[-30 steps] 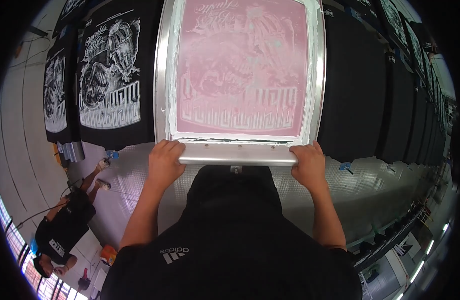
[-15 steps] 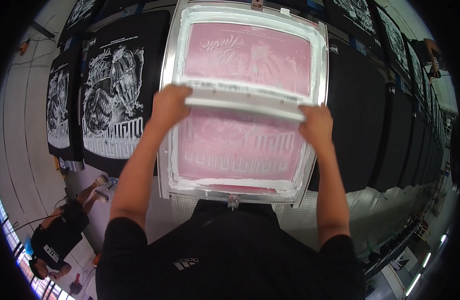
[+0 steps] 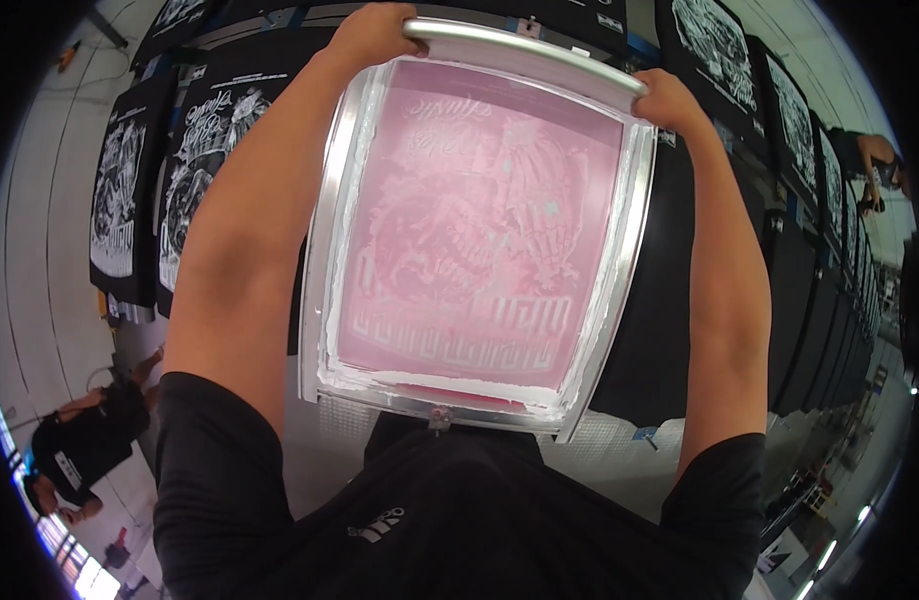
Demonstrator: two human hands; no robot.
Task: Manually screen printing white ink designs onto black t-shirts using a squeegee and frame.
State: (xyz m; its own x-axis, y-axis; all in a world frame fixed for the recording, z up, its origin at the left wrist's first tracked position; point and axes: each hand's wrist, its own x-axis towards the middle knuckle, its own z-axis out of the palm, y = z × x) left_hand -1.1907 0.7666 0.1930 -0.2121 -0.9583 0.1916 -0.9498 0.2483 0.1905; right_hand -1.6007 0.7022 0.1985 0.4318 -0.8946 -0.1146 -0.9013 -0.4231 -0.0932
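The left grip (image 3: 382, 32) and right grip (image 3: 672, 100) curl around opposite ends of the silver squeegee (image 3: 525, 47), which spans between them. The framed pink screen (image 3: 470, 230) lies nearer the person than both; a printed black shirt (image 3: 210, 150) lies left of them.

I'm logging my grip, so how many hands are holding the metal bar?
2 on the metal bar: the left hand at its left end, the right hand at its right end. Both show.
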